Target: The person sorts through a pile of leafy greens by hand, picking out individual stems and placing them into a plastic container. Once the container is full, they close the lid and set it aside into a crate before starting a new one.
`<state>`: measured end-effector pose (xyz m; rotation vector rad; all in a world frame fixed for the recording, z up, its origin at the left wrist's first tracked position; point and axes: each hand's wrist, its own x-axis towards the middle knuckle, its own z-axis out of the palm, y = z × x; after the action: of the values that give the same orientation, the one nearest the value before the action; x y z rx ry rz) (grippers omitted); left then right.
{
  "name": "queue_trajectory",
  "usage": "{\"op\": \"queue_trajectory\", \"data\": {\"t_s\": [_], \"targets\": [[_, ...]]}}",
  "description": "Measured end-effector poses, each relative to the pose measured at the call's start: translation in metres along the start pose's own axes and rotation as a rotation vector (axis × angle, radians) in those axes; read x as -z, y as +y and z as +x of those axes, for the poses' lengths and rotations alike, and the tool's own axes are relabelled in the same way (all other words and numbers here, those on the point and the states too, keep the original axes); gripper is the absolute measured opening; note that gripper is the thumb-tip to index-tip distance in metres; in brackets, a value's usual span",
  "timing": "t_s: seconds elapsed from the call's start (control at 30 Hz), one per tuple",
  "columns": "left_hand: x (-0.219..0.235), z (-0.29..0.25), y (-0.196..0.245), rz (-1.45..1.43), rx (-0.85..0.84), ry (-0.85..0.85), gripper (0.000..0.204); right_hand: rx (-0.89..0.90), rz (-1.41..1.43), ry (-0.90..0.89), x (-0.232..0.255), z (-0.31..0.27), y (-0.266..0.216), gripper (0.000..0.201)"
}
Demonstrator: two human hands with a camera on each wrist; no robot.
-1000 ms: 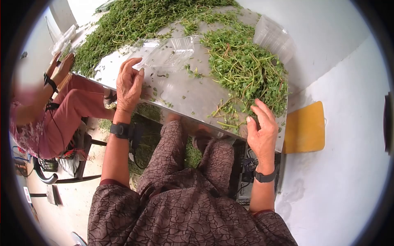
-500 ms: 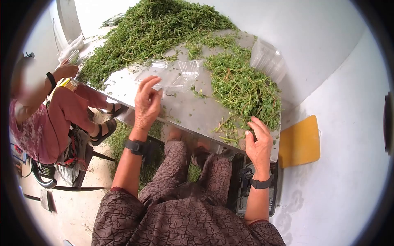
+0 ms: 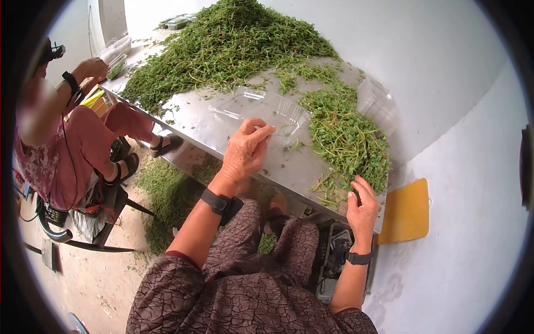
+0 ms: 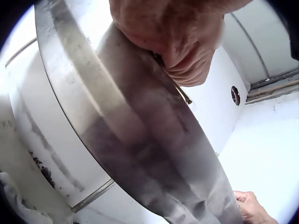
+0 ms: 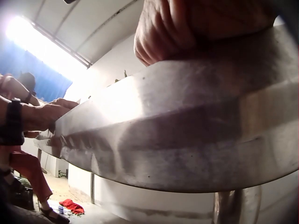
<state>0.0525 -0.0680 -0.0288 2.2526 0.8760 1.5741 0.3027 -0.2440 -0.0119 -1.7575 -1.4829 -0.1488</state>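
Over the near edge of the steel table [image 3: 194, 125], my left hand [image 3: 245, 150] is raised with its fingers bent and nothing visible in them. Just beyond it lies an open clear plastic clamshell box [image 3: 289, 114]. A thin stem [image 4: 185, 96] shows below that hand's fingers in the left wrist view. My right hand [image 3: 362, 214] is at the table's right corner, fingertips at the lower edge of a small heap of leafy green stems [image 3: 347, 136], thumb apart from the fingers. Its palm side is hidden in the head view.
A large heap of greens [image 3: 239, 50] covers the back of the table. Stacked clear boxes [image 3: 378, 103] stand by the wall at right, above a yellow board [image 3: 406, 214]. At left, another person's hand [image 3: 92, 69] is near a box of greens [image 3: 115, 68].
My left hand has moved right along the table edge towards the clamshell box, its fingers bending more. My right hand stays beside the small heap. The head view has shifted.
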Motion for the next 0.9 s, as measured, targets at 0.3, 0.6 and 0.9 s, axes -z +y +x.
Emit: {"op": "queue_trajectory", "data": {"t_s": [0.3, 0.6, 0.9], "targets": [[0.006, 0.0, 0.009, -0.088, 0.072, -0.063, 0.031, -0.003, 0.028, 0.04, 0.001, -0.002, 0.003, 0.023], [0.008, 0.0, 0.01, -0.098, 0.012, -0.056, 0.029, 0.142, -0.201, 0.171, 0.036, 0.056, -0.034, 0.022], [0.014, 0.0, 0.007, -0.214, 0.01, -0.104, 0.03, 0.308, -0.452, -0.05, -0.017, 0.107, -0.03, 0.032]]}}
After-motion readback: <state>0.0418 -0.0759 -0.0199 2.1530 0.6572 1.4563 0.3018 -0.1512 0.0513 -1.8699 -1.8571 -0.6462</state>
